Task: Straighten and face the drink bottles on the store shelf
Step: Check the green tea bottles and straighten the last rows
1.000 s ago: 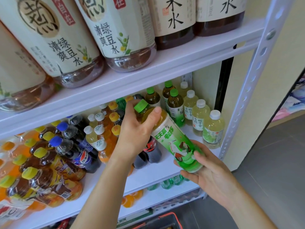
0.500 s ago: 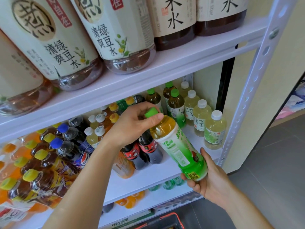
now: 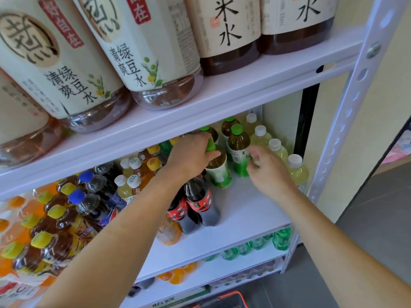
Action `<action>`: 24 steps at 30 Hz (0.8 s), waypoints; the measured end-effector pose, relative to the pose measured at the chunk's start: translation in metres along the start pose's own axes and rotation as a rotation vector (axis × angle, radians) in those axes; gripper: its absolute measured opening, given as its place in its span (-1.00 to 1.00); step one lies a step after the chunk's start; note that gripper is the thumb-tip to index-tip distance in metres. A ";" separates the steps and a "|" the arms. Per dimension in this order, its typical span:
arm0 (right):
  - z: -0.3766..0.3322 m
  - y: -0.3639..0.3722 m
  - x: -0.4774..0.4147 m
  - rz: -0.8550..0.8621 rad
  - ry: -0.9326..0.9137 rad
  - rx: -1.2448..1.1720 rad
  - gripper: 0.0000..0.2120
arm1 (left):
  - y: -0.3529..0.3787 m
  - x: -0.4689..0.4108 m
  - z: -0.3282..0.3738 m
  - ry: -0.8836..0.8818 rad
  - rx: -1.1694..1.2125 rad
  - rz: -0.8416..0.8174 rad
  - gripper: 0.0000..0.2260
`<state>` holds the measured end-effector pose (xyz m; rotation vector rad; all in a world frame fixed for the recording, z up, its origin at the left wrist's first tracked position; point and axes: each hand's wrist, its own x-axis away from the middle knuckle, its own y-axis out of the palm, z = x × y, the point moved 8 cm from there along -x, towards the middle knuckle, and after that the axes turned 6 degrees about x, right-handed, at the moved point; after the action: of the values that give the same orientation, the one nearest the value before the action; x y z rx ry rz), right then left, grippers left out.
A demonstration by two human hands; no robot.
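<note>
**shelfnoob:** where's the green-label bottle (image 3: 219, 174) at?

**me:** It's upright on the shelf (image 3: 244, 210), just behind the cola bottles (image 3: 200, 203). My left hand (image 3: 191, 158) is wrapped round its neck, half over the cap. My right hand (image 3: 269, 172) is behind and right of the colas, fingers loosely curled by a dark tea bottle (image 3: 238, 145). It's too blurry to tell if I'm gripping it.

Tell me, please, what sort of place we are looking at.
Probably a shop's drinks section: white metal shelving stocked with rows of green-capped tea bottles, cola bottles and large labelled bottles above.
</note>
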<state>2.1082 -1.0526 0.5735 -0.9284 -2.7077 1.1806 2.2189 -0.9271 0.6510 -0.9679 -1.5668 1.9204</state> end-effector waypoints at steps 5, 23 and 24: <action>-0.019 0.011 -0.047 -0.039 -0.108 0.206 -0.44 | 0.030 -0.035 -0.019 -0.062 -0.236 -0.115 -0.65; -0.018 0.009 -0.031 0.155 -0.184 -0.033 -0.58 | -0.004 -0.020 0.025 0.008 -0.231 -0.064 -0.86; -0.020 0.002 -0.023 0.161 -0.187 -0.089 -0.55 | -0.008 -0.008 0.036 0.051 -0.061 -0.018 -0.84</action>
<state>2.1335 -1.0508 0.5902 -1.1196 -2.9005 1.2421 2.1961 -0.9539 0.6644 -1.0164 -1.6079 1.8316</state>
